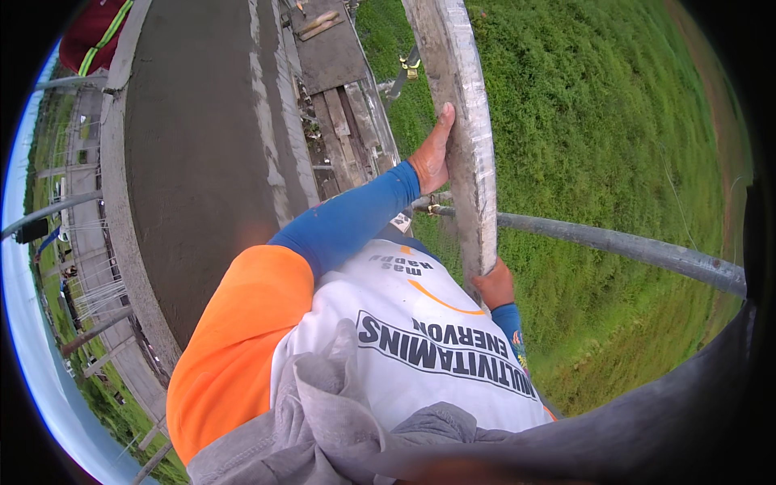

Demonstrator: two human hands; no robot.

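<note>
A long, cement-smeared plank (462,121) with a pale, worn edge stands steeply in front of my body. My left hand (432,153), at the end of a blue arm sleeve, is closed on the plank partway up, with the thumb along its face and the other fingers hidden. Lower down, near the plank's bottom end, my right hand (495,284) grips the edge close to my chest. To my left lies a broad strip of smooth, wet-looking grey concrete (194,137), bordered by a raised concrete edge (117,162).
A metal scaffold pipe (622,242) runs out to the right above grass (598,121) far below. Narrow wooden boards (343,137) and a grey panel (331,56) with wood pieces (319,24) form a walkway ahead. A person in dark red clothing (89,32) is at the far left.
</note>
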